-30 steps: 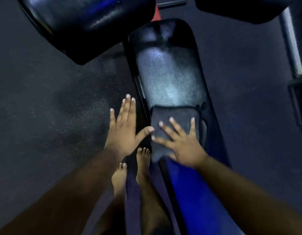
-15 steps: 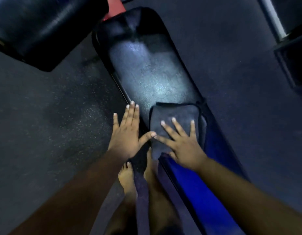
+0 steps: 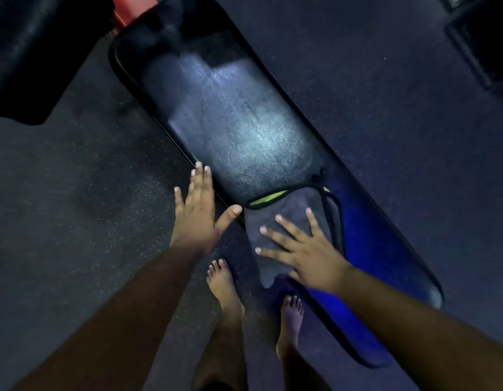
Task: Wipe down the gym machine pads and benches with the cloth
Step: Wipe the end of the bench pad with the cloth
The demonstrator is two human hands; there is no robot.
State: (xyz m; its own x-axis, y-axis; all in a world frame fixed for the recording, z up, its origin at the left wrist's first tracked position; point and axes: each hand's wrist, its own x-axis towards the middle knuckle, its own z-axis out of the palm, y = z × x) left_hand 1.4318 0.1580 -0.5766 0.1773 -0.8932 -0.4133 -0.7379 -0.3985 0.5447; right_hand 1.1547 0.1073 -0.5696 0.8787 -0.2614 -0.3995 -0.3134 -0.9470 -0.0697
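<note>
Head view shows me the right hand pressing flat, fingers spread wide, on the grey cloth, which lies across the near half of the long black bench pad. I see the left hand held out flat with straight fingers just beside the pad's left edge, gripping nothing, above the dark floor and two bare feet.

- Left hand at centre frame, bare, no ring or band visible; short pale nails
- Right hand lower right of centre, likewise bare; forearms sleeveless
- Two bare feet at lower centre; no footwear
</note>
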